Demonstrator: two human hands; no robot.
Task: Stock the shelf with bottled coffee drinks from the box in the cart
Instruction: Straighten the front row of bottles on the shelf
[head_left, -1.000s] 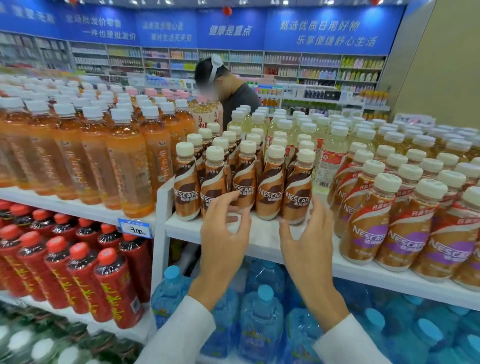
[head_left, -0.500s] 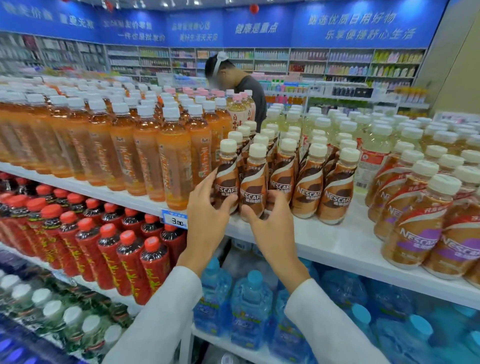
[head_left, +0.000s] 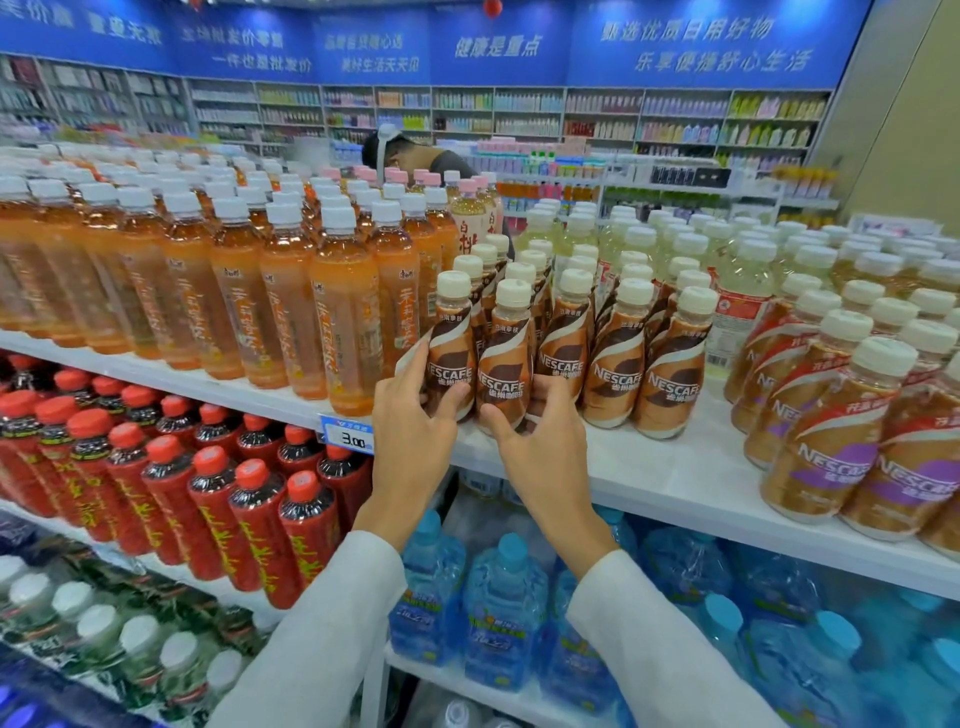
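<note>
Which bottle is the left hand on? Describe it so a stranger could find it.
On the white shelf, right of the tall orange tea bottles, stands a block of brown coffee bottles. The left hand grips the front-left bottle, nearest the tea; the right hand holds its neighbour.

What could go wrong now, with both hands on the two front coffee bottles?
1. The left hand grips the leftmost coffee bottle right beside the tall orange tea bottles; a sideways push might knock one over.
2. The right hand grips the second coffee bottle in a tightly packed row; shifting it could topple its neighbours.
3. Both bottles stand near the front edge of the shelf; pulled forward, they could fall.
</note>
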